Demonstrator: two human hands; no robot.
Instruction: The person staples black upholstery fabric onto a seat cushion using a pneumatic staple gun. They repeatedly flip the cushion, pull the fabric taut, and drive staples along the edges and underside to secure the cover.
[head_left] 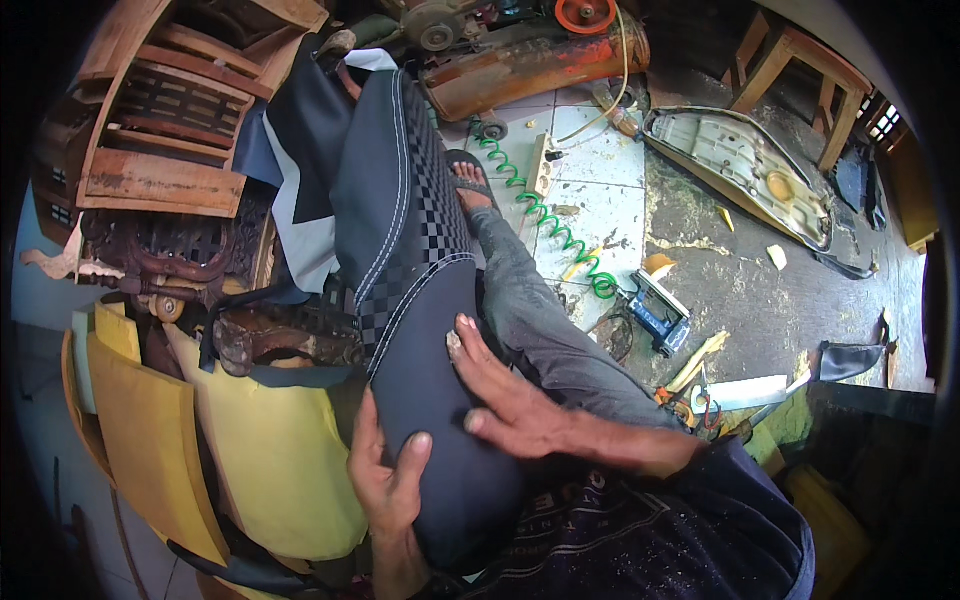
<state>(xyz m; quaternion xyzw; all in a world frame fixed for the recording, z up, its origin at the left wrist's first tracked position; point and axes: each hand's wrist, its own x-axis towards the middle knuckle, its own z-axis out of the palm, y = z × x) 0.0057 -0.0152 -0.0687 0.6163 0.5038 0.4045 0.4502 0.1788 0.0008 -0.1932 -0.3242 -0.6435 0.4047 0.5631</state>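
Observation:
A long motorcycle seat [440,330] lies lengthwise in front of me, its near end by my shirt. Its cover is black, with a checkered panel [437,215] and white double stitching. My left hand [388,475] rests against the seat's left side near the close end, thumb apart from the index finger; its other fingers are partly hidden. On top of the near section lies my right hand [510,405], fingers stretched out over the smooth black cover and nothing held.
Left of the seat stand wooden chair frames [165,185] and yellow foam pieces [280,455]. To the right, a blue staple gun [658,315] sits on the floor with a green coiled hose [555,225]. Beyond are a seat base [745,170], an orange-brown tank [535,75] and a wooden stool [800,70].

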